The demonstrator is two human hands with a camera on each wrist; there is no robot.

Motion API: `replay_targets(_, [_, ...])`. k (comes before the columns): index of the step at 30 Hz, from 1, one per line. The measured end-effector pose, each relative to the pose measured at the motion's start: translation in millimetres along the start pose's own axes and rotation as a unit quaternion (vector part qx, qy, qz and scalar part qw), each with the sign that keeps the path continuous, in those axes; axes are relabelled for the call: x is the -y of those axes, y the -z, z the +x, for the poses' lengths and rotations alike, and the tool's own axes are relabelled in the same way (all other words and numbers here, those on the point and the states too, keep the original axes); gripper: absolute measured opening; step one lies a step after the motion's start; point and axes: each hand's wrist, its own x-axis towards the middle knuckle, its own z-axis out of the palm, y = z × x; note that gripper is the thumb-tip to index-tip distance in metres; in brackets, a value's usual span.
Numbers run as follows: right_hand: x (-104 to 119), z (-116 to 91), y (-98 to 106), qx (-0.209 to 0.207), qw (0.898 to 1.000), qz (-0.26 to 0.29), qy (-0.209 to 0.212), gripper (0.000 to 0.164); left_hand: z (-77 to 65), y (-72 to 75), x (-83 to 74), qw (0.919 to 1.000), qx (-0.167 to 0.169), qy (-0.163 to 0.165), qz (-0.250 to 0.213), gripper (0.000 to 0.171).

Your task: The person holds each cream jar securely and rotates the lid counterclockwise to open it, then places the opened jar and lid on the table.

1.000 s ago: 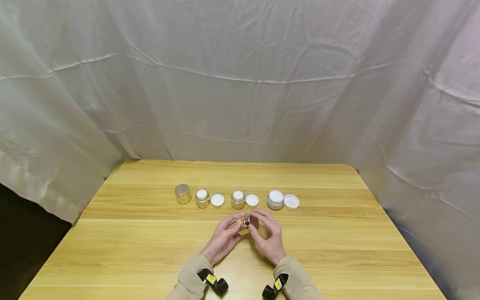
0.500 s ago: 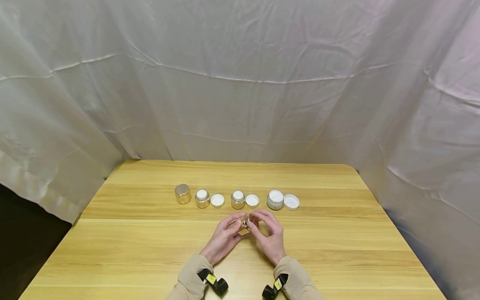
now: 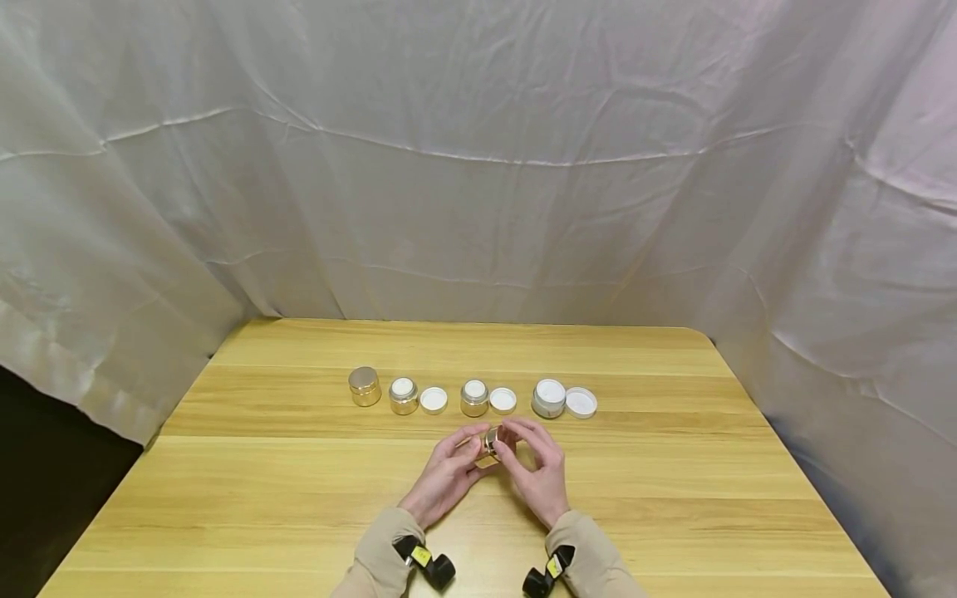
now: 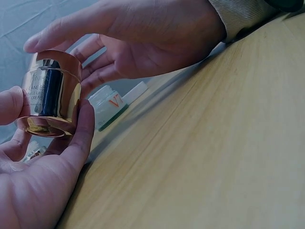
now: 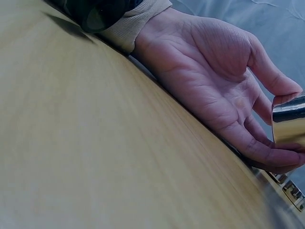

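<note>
A shiny rose-gold cream jar (image 3: 491,445) is held above the table between both hands. My left hand (image 3: 443,480) grips its lower body, with the thumb on one side and fingers on the other, as the left wrist view shows. My right hand (image 3: 540,477) pinches the jar's top end, where a seam marks the lid (image 4: 58,61). Lettering shows on the jar body (image 4: 35,93). In the right wrist view only one end of the golden jar (image 5: 289,121) is visible, between thumb and fingers.
Behind the hands stands a row: a capped gold jar (image 3: 365,387), two gold jars (image 3: 404,404) (image 3: 474,405) with white tops, and a pale jar (image 3: 549,407). White-lined lids (image 3: 434,400) (image 3: 503,401) (image 3: 581,403) lie beside them. Grey curtains (image 3: 478,208) surround the wooden table (image 3: 673,498).
The right thumb and fingers have shifted slightly around the jar's top end, the thumb a little up and left. The left hand and the row of jars look unmoved.
</note>
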Motion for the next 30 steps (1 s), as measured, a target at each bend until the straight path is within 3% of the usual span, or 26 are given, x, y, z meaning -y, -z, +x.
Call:
replay_targets(7, [3.8, -1.5, 1.1, 0.028, 0.999, 0.028, -0.009, 0.039, 0.6, 0.7, 0.6, 1.0000, -0.001, 0.002, 0.002, 0.024])
replay_targets(15, [1.6, -1.4, -0.3, 0.003, 1.000, 0.015, -0.015, 0.035, 0.5, 0.1, -0.3, 0.9999, -0.004, 0.006, 0.008, 0.024])
replay_targets(25, [1.0, -2.9, 0.9, 0.030, 0.998, 0.051, -0.021, 0.039, 0.2, -0.9, -0.2, 1.0000, -0.007, 0.006, 0.001, 0.025])
replay_targets(30, [1.4, -2.2, 0.5, 0.018, 0.999, 0.041, -0.025, 0.036, 0.3, -1.2, -1.0, 1.0000, -0.006, 0.007, 0.003, 0.025])
